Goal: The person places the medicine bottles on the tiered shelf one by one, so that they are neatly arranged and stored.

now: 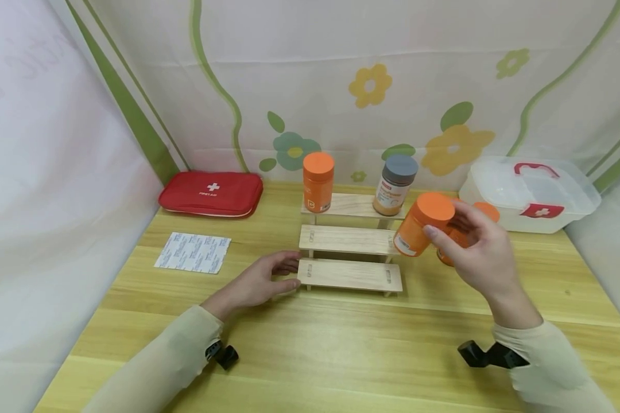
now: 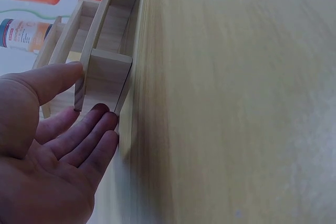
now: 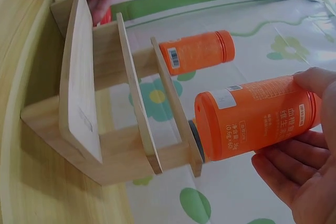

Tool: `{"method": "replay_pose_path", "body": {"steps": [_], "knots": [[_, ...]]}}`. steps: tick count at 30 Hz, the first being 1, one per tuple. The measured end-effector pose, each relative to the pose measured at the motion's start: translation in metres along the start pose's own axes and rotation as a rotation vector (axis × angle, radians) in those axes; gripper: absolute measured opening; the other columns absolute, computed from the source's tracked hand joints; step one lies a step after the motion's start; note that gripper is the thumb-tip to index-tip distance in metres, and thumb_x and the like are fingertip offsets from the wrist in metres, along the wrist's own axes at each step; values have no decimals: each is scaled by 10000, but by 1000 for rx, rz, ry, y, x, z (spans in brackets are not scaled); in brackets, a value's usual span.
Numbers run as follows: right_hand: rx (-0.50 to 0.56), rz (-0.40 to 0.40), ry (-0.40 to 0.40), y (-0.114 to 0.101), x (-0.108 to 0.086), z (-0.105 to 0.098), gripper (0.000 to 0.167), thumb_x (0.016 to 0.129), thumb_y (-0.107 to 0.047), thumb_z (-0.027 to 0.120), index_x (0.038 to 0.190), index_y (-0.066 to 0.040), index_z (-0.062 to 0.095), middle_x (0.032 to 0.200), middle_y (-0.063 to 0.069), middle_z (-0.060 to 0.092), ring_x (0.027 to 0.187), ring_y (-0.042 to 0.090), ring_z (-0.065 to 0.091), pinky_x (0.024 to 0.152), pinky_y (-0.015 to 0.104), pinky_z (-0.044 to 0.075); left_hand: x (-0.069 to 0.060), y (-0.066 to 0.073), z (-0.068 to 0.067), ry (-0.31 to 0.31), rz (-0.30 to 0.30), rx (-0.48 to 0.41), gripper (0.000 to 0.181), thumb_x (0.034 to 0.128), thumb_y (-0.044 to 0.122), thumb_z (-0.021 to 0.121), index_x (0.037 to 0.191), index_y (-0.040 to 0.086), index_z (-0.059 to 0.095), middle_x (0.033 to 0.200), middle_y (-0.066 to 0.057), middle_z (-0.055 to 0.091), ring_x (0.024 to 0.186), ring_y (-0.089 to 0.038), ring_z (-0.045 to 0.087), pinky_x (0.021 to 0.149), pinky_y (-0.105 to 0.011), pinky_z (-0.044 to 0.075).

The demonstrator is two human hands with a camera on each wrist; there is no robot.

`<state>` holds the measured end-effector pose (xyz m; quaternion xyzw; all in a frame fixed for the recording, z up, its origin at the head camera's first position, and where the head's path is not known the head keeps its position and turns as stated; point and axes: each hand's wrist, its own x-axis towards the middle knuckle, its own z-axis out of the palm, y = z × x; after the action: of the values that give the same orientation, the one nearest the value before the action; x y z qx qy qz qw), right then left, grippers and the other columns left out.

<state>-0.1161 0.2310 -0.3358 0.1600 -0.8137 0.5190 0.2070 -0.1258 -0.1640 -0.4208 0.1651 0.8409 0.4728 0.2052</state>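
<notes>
A three-step wooden rack (image 1: 348,274) stands on the table. On its top step are an orange bottle (image 1: 318,182) at the left and a grey-capped bottle (image 1: 395,184) at the right. My right hand (image 1: 483,255) holds another orange bottle (image 1: 422,225), tilted, beside the rack's right end; the right wrist view shows thumb and fingers around this bottle (image 3: 254,116) near its cap. My left hand (image 1: 260,279) touches the left end of the lowest step, its fingers fairly straight in the left wrist view (image 2: 68,145).
Partly hidden behind my right hand are more orange-capped bottles (image 1: 485,211). A clear first-aid box (image 1: 534,192) is at the back right. At the left lie a red first-aid pouch (image 1: 210,194) and a white printed packet (image 1: 193,252). A patterned curtain (image 1: 299,74) hangs behind the table.
</notes>
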Motion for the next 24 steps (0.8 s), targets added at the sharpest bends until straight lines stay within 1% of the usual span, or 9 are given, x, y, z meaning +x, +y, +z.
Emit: {"method": "replay_pose_path", "body": {"steps": [5, 9, 11, 13, 16, 18, 20, 22, 24], "knots": [[35, -33, -46, -1, 2, 15, 500, 860, 157, 785, 1340, 62, 687, 1194, -142, 755, 1059, 26, 733, 895, 100, 600, 0, 0, 0, 0, -6, 7, 632, 1024, 220, 759, 1586, 78, 507, 1479, -99, 660, 1393, -324, 616, 1235, -544, 474], [40, -60, -95, -2, 4, 27, 531, 866, 150, 787, 1375, 52, 671, 1217, -198, 737, 1076, 6, 730, 916, 116, 604, 0, -1, -1, -1, -9, 4, 636, 1023, 227, 761, 1587, 80, 505, 1479, -96, 661, 1393, -320, 615, 1237, -546, 471], [47, -65, -121, -2, 5, 33, 537, 878, 142, 785, 1390, 38, 665, 1238, -187, 735, 1100, 2, 726, 944, 124, 600, 0, -1, -1, -3, -10, 0, 638, 1023, 228, 760, 1587, 77, 503, 1479, -94, 661, 1394, -317, 615, 1238, -546, 470], [53, -75, -146, -2, 6, 39, 545, 885, 132, 786, 1405, 26, 661, 1261, -107, 753, 1122, -3, 722, 969, 130, 594, 1, -2, -1, -4, -9, -5, 639, 1024, 227, 760, 1588, 73, 502, 1479, -95, 661, 1392, -316, 616, 1238, -545, 470], [58, -101, -172, 0, 8, 48, 560, 880, 129, 793, 1414, 35, 653, 1277, 100, 778, 1146, -26, 716, 993, 135, 587, 1, -2, -1, -6, -8, -8, 638, 1025, 225, 759, 1587, 69, 501, 1477, -96, 662, 1391, -315, 616, 1237, -542, 472], [62, -111, -187, 1, 9, 55, 568, 884, 122, 794, 1426, 48, 642, 1278, 215, 766, 1155, -50, 707, 991, 138, 589, 0, -1, -1, -6, -9, -9, 639, 1025, 223, 759, 1587, 66, 500, 1475, -96, 663, 1391, -314, 617, 1237, -540, 473], [67, -109, -201, 1, 11, 61, 567, 896, 103, 796, 1436, 51, 633, 1286, 257, 755, 1164, -68, 697, 990, 140, 591, 0, -1, 0, -6, -12, -9, 643, 1024, 223, 761, 1588, 64, 498, 1475, -95, 664, 1393, -313, 617, 1238, -539, 471], [75, -95, -218, 1, 12, 68, 558, 917, 77, 792, 1449, 36, 629, 1306, 249, 749, 1173, -61, 696, 990, 143, 592, 1, 0, 0, -6, -14, -9, 647, 1022, 222, 763, 1589, 60, 496, 1472, -96, 665, 1393, -314, 617, 1239, -539, 470], [80, -75, -232, 0, 13, 74, 550, 936, 52, 787, 1461, 21, 625, 1325, 233, 743, 1191, 6, 715, 995, 162, 599, 1, 0, 0, -6, -15, -9, 648, 1021, 221, 764, 1589, 59, 496, 1468, -95, 668, 1391, -312, 618, 1240, -538, 469]]}}
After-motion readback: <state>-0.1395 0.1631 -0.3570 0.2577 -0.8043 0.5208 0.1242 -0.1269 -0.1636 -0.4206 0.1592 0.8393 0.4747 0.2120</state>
